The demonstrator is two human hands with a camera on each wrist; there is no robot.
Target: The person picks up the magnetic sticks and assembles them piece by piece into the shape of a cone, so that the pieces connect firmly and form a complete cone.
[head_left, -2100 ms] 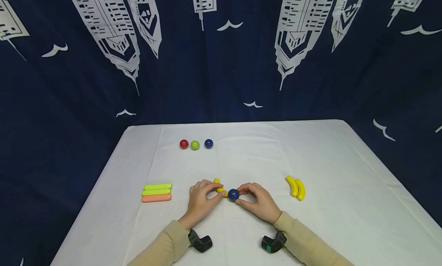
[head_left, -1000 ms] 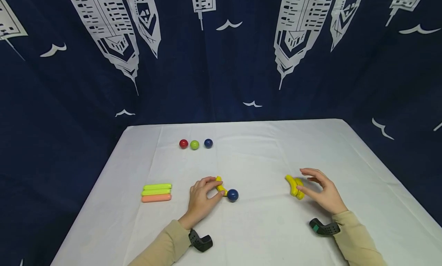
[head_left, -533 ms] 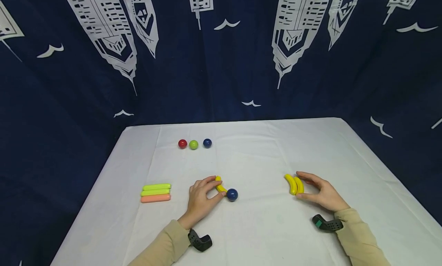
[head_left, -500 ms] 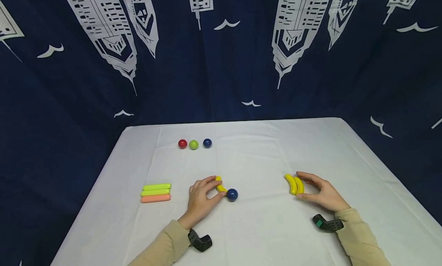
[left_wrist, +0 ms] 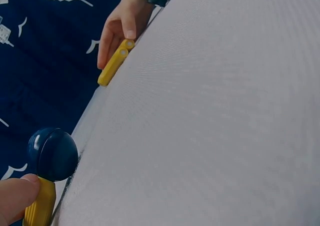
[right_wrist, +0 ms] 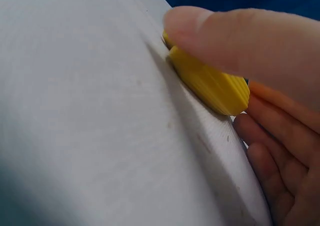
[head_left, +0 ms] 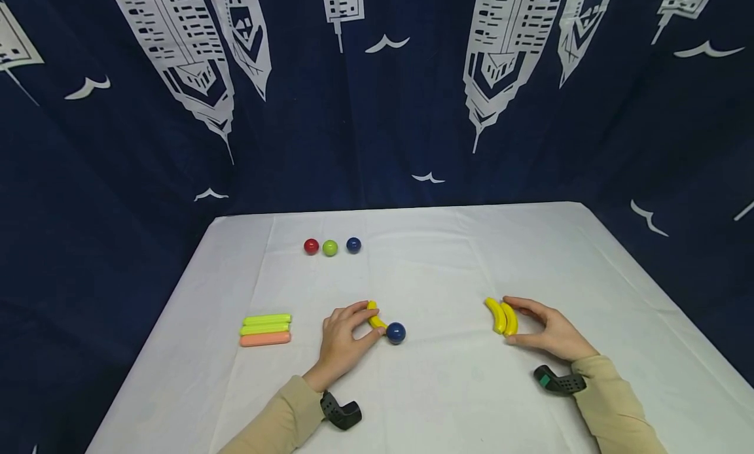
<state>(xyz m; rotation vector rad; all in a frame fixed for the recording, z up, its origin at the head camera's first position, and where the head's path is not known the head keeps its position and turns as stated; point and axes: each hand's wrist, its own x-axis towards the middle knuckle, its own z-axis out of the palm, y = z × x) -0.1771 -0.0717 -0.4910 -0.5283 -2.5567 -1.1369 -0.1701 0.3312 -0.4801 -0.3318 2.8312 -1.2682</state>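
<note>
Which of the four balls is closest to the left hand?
The near blue ball, beside the yellow banana the left hand pinches. The other blue ball, green ball and red ball sit farther back on the table.

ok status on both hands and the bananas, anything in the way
Left hand pinches single banana. Right hand grips outer banana of pair, inner banana alongside. Possible obstacle: blue ball at single banana's end, between hands.

Soft, even light fills the head view; the left wrist view looks greyer, the right one blurry (a shadow streaks the white cloth (right_wrist: 90, 85)).
</note>
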